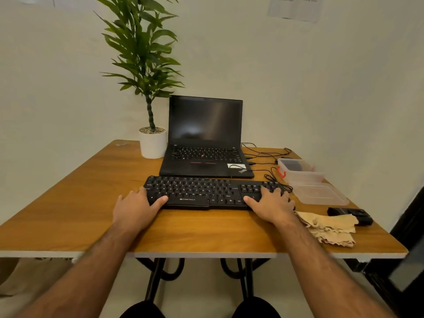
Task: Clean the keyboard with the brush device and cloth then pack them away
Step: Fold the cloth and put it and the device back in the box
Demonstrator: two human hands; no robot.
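Both hands grip the keyboard by its ends – left hand wrapped round the left edge with the thumb on the front keys, right hand spread over the number pad. To shift it well, I'd lift evenly and mind the cable trailing beyond the right hand. It's black, flat, lettered white. The cloth and brush device lie just right of the right wrist – untouched

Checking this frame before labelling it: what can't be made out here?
- Head view: the box contents, blurred behind its translucent wall.
- Black brush device: too small and dark to show bristles.
- Keyboard ends: covered by the left hand and right hand.
- Wall paper: cut off, unreadable.
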